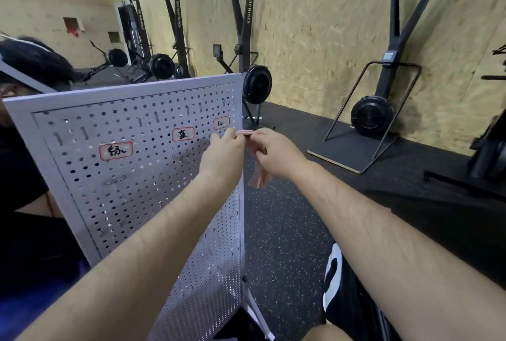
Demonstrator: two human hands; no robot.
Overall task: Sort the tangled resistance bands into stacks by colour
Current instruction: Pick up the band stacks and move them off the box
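Both bare forearms reach forward and converge, so that the hands almost meet. Left hand (pixel 223 157): back toward the camera, fingers curled away from view, pinching the upper end of a band (pixel 242 133). Right hand (pixel 276 153): just beside the left, fingers curled under, gripping the same band. Both wrists are roughly straight.

Pegboard (pixel 131 176) blocking left; open floor (pixel 287 231) to right.

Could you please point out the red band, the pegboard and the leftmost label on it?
red band (pixel 258 176): head view, on its hanging lower end.
pegboard (pixel 109 203): head view, on the bare perforated panel.
leftmost label (pixel 115 151): head view, on its centre.
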